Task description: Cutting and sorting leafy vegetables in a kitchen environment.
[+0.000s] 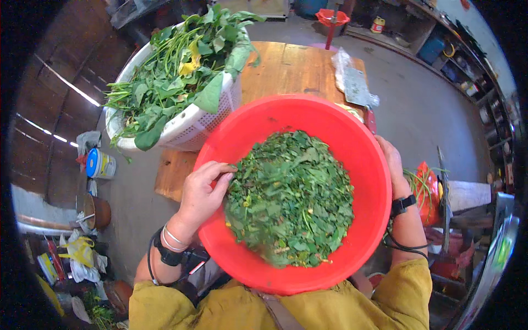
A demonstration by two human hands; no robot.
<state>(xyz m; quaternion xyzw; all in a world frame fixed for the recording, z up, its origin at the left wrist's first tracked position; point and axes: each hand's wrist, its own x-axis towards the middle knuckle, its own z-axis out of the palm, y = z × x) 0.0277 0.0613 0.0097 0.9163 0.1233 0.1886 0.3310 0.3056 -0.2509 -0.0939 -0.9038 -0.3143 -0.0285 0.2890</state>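
Observation:
A red plastic basin (pixel 372 194) in front of my body holds a heap of chopped green leaves (pixel 293 198). My right hand (pixel 391 159) grips the basin's right side from outside, most of its fingers hidden by the wall. Over the left rim reaches my left hand (pixel 208 181), its thumb and forefinger close together at the edge of the heap. A dark green bit shows by those fingertips; whether they pinch it is unclear. Beyond the left hand, a white plastic basket (pixel 206 119) is heaped with whole leafy stems (pixel 177 78).
Behind the basin is a wooden table (pixel 288 68) with a cleaver (pixel 357 86) and a clear plastic bag (pixel 341 66) near its right edge. A blue-lidded bucket (pixel 101 163) and a brown pot (pixel 97 211) stand on the left floor. Shelves (pixel 458 62) line the right wall.

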